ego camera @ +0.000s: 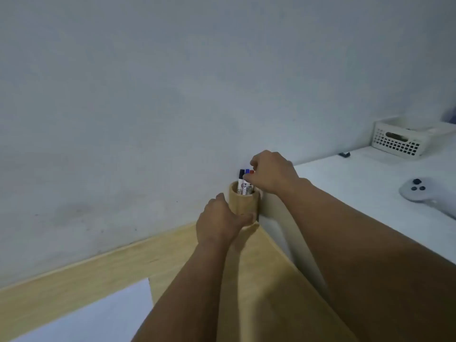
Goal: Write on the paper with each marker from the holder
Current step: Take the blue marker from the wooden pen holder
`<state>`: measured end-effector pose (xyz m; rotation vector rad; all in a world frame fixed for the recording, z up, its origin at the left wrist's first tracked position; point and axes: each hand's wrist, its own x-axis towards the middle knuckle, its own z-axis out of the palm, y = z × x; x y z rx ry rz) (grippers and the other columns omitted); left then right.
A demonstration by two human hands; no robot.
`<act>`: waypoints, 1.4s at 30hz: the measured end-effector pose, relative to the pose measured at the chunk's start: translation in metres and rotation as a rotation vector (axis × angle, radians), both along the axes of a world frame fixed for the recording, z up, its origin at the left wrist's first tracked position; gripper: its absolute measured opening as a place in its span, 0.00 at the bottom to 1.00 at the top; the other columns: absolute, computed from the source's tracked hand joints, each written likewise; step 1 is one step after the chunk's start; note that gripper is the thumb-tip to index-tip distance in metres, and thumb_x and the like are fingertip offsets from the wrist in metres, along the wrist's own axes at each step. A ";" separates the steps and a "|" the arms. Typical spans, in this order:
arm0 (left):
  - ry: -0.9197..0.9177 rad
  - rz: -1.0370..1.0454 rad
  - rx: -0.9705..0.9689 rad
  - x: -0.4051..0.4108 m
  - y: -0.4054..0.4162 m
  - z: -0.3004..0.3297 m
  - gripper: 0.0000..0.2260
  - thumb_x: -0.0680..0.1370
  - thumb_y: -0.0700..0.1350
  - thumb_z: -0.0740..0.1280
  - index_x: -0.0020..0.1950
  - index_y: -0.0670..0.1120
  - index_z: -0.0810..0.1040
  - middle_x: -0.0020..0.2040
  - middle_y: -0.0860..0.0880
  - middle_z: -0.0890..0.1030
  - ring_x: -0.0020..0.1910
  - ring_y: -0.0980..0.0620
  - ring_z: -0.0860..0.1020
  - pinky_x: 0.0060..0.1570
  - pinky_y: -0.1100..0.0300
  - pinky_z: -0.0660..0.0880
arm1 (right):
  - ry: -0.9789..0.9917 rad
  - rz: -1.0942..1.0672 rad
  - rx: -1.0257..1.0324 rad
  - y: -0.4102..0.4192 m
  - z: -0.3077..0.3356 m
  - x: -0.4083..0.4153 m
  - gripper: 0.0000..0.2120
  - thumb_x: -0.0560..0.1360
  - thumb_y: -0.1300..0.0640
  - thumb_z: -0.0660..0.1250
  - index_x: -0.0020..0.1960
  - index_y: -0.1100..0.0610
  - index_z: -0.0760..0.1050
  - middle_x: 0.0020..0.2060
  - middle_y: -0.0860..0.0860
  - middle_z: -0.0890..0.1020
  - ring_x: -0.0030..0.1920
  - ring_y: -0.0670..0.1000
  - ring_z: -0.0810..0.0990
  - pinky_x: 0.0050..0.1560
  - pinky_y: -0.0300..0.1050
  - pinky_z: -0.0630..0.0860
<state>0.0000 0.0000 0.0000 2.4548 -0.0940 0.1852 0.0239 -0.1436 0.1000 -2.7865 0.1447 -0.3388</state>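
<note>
A round wooden holder (243, 202) stands in the corner where the wooden desk meets the wall. Three markers stick out of it, with black (241, 173), blue (247, 172) and red (251, 172) caps. My left hand (220, 222) wraps around the holder's lower left side. My right hand (272, 172) is above the holder, its fingertips pinched on the red-capped marker, which still stands in the holder. A white sheet of paper (98, 314) lies on the desk at the lower left.
The wooden desk (98, 267) runs along a pale wall. To the right is a higher white surface (357, 183) with a white game controller (424, 192), a white perforated basket (404, 138) and a small dark object (344, 154).
</note>
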 end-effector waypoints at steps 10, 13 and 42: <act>-0.051 0.028 -0.154 0.019 -0.023 -0.020 0.36 0.67 0.65 0.78 0.69 0.52 0.72 0.59 0.52 0.82 0.55 0.48 0.82 0.51 0.52 0.80 | 0.032 -0.067 -0.028 0.000 -0.025 0.039 0.12 0.76 0.49 0.72 0.56 0.54 0.82 0.50 0.51 0.84 0.56 0.58 0.83 0.55 0.50 0.74; -0.062 0.027 -0.148 0.023 -0.023 -0.021 0.30 0.70 0.61 0.77 0.66 0.51 0.73 0.57 0.51 0.84 0.52 0.47 0.82 0.50 0.50 0.81 | 0.028 -0.063 0.022 -0.004 -0.029 0.042 0.06 0.76 0.51 0.72 0.52 0.50 0.82 0.52 0.50 0.86 0.57 0.57 0.83 0.59 0.51 0.77; -0.033 0.010 -0.016 -0.005 0.021 0.032 0.27 0.77 0.60 0.71 0.70 0.45 0.75 0.62 0.44 0.83 0.63 0.41 0.80 0.57 0.51 0.76 | -0.391 0.006 0.631 0.024 0.051 -0.013 0.05 0.71 0.49 0.74 0.43 0.47 0.79 0.40 0.44 0.86 0.49 0.51 0.86 0.61 0.55 0.80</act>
